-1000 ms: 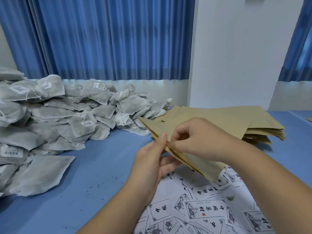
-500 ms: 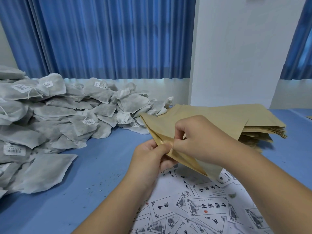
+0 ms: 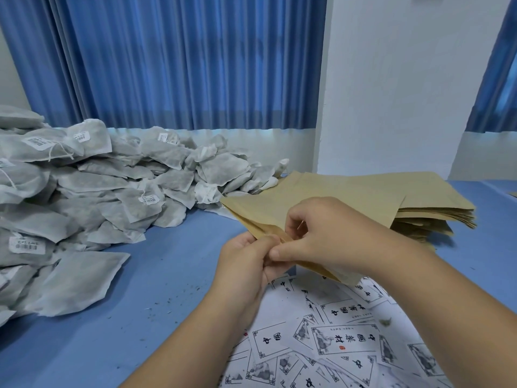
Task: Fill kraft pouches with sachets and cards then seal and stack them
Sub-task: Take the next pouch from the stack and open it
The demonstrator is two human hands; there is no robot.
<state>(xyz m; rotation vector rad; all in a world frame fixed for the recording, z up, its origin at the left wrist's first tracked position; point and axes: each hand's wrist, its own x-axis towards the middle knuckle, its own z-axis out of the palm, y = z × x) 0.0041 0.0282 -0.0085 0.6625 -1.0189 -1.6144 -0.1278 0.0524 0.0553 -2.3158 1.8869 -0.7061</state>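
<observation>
Fingers (image 3: 282,252) of left hand (image 3: 243,267) and right hand (image 3: 330,236) clamp the near edge of kraft pouch (image 3: 268,211), tips touching. Pouch spreads away beyond the fingertips; cards (image 3: 344,340) lie below.

Left of the pouch stack (image 3: 436,191), heaped sachets (image 3: 84,197) block the way. Before the stack loose cards (image 3: 344,340) lie flat; front-left of it, bare table (image 3: 156,275) gives passage.
</observation>
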